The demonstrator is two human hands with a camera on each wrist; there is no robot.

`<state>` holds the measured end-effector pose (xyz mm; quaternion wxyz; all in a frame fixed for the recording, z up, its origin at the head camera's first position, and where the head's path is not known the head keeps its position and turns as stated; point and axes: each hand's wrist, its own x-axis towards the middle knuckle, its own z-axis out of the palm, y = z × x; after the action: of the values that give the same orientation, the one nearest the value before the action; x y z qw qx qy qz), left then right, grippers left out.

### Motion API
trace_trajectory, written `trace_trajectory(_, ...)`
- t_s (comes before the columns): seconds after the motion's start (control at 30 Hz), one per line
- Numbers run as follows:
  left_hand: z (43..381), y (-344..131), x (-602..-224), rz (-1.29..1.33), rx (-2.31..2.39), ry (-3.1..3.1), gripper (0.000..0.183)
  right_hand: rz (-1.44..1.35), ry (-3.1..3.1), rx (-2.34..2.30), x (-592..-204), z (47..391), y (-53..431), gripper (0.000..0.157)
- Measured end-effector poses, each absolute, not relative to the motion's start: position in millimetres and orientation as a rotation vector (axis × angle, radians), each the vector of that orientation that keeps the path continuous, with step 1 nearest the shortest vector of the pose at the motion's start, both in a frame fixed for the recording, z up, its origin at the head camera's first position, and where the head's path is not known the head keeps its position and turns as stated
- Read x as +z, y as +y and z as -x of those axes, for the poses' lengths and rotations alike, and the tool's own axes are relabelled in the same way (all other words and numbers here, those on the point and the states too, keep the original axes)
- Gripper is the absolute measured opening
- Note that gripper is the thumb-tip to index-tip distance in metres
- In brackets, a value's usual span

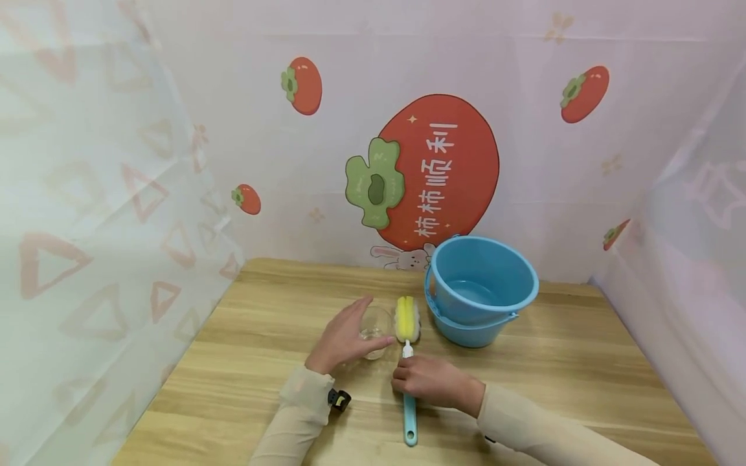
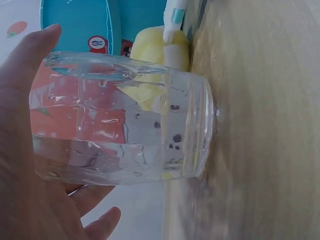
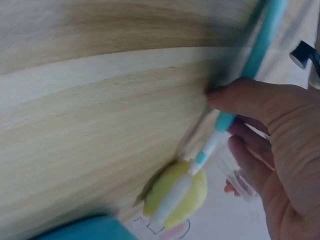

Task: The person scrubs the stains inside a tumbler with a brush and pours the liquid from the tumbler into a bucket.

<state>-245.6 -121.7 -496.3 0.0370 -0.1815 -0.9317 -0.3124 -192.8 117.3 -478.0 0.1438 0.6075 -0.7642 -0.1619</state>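
Note:
A clear drinking glass (image 1: 375,320) stands upright on the wooden table. My left hand (image 1: 342,336) is spread around it, thumb at the near right side and fingers at the left and back. In the left wrist view the thumb and fingertips stand away from the faceted glass (image 2: 120,120). My right hand (image 1: 434,382) pinches the blue-and-white handle of a sponge bottle brush (image 1: 410,414) between thumb and fingers. The brush's yellow-and-white sponge head (image 1: 407,318) points away from me, just right of the glass.
A blue bucket (image 1: 484,317) with its handle hanging down stands at the back right, close to the sponge head. Wooden table (image 1: 268,310) surface extends on both sides. A white printed sheet (image 1: 326,162) rises behind the table's back edge, and more sheets flank the sides.

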Motion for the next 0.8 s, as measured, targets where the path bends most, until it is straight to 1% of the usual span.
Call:
trace_trajectory(0.17, 246.7, -121.6, -498.1, 0.568, -0.995, -2.849, 0.113, -1.802, -2.070, -0.548, -478.6, 195.0, 114.8, 0.007)
trace_trajectory(0.27, 245.9, -121.8, -498.3, 0.572, -1.024, -2.843, 0.112, -1.828, -2.029, -0.552, -477.3, 197.7, 114.4, 0.004)
trace_trajectory(0.33, 244.8, -122.1, -498.4, 0.574, -1.033, -2.842, 0.112, -1.837, -2.003, -0.513, -475.2, 199.9, 115.6, 0.005)
trace_trajectory(0.43, 243.2, -122.2, -498.0, 0.576, -1.040, -2.843, 0.110, -1.833, -1.963, -0.427, -469.4, 205.1, 118.8, 0.009)
trace_trajectory(0.6, 242.0, -122.2, -497.2, 0.566, -1.061, -2.844, 0.106, -1.797, -1.985, -0.358, -449.3, 212.9, 123.0, 0.023)
trace_trajectory(0.73, 243.0, -121.8, -497.5, 0.566, -1.066, -2.854, 0.103, -1.728, -2.037, -0.285, -433.4, 219.5, 127.1, 0.032)
trace_trajectory(0.8, 243.4, -122.4, -497.8, 0.567, -1.060, -2.854, 0.102, -1.674, -2.073, -0.205, -428.1, 222.7, 128.7, 0.035)
